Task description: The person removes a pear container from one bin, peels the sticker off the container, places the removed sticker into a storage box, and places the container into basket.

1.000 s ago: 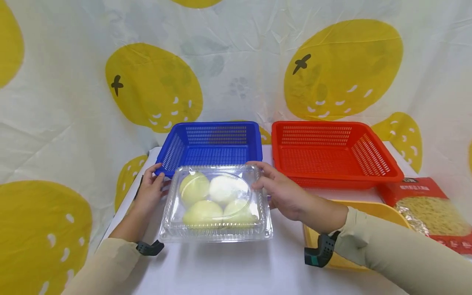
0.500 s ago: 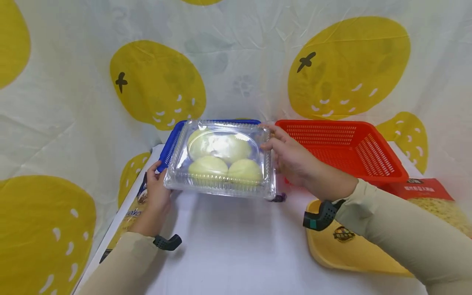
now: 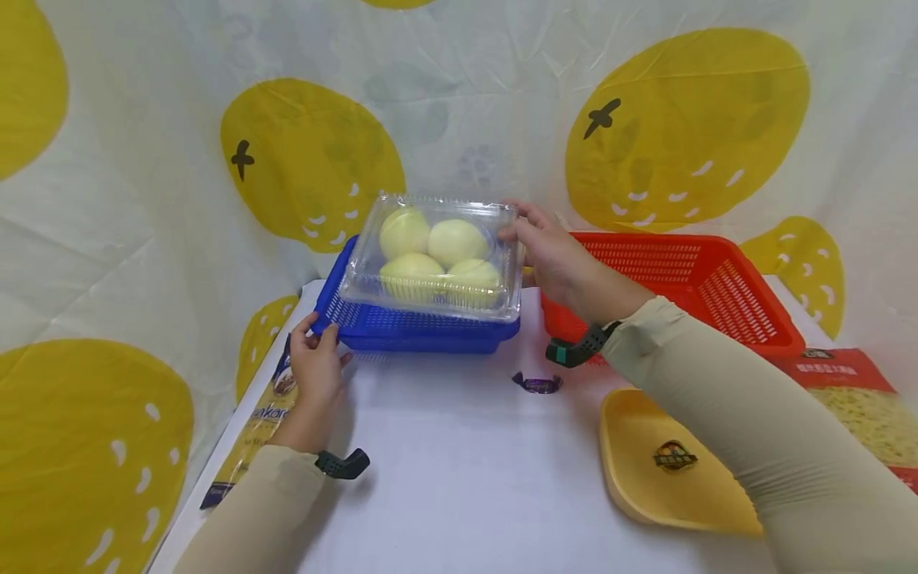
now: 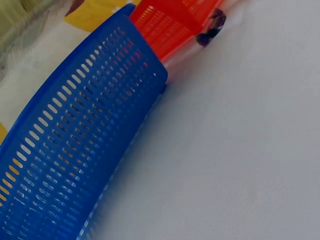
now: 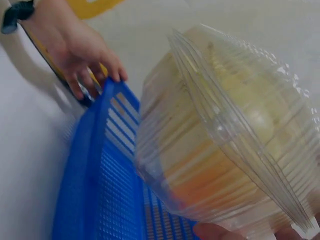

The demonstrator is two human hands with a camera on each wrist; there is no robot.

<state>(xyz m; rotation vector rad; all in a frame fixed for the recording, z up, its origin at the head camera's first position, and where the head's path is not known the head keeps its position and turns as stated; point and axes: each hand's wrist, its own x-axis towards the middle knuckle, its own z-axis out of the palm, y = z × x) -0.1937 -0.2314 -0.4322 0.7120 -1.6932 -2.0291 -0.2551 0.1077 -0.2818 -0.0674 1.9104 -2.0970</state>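
My right hand (image 3: 555,255) grips the right side of a clear plastic clamshell box (image 3: 505,299) with several round, pale yellow-green fruits (image 3: 457,242) inside. The box is tilted and held above the blue basket (image 3: 423,343), covering much of its opening. At the basket's front left corner, my left hand (image 3: 315,379) holds the rim between thumb and fingers. In the right wrist view, the left fingertips (image 5: 116,72) sit on that corner, and the box (image 5: 220,125) is over the basket (image 5: 95,165). No left fingers show in the left wrist view.
A red basket (image 3: 674,279) stands right of the blue one. In front lie a purple-wrapped candy (image 3: 539,384) and a yellow tray (image 3: 667,486). A red pasta bag (image 3: 846,391) lies at the far right, a yellow-and-blue packet (image 3: 258,426) beside my left arm.
The right hand has carried the box up and away from the front of the table to above the blue basket. The purple candy is uncovered. My left hand stays at the basket's corner.
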